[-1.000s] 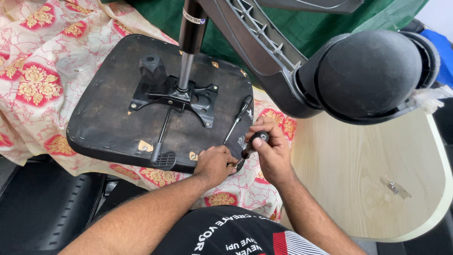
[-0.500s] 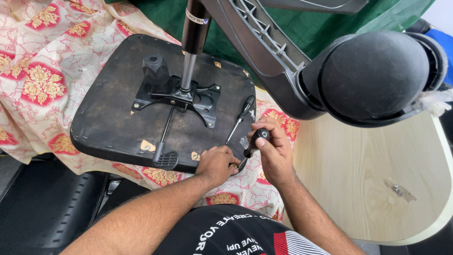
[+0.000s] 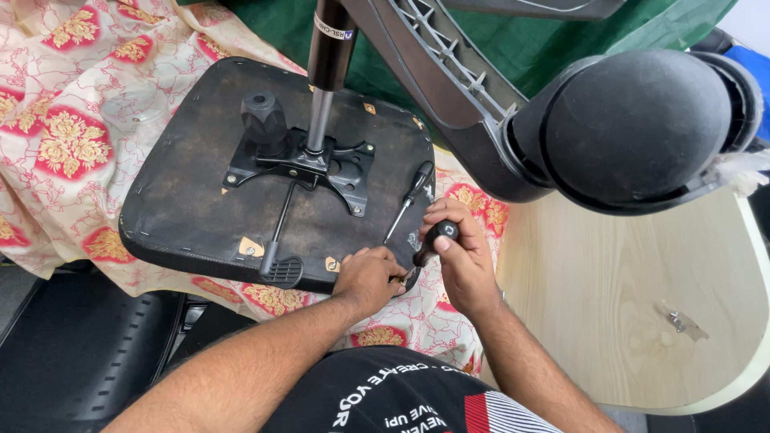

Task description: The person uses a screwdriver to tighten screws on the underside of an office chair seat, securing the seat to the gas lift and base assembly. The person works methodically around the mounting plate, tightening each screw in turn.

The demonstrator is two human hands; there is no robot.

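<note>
Floral cloth (image 3: pixel 56 128) under scuffed black seat base (image 3: pixel 184 208)

A single head-worn camera looks steeply down from close above the person's own forearms, which enter from six o'clock. The upturned chair seat (image 3: pixel 241 176) fills ten o'clock; a caster wheel (image 3: pixel 642 120) looms very near at two o'clock.

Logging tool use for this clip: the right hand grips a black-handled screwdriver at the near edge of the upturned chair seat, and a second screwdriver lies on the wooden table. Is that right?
Not quite. The second screwdriver lies on the black underside of the upturned chair seat, not on the wooden table, as the head view shows. The right hand does grip a black-handled screwdriver at the seat's near edge.
</note>
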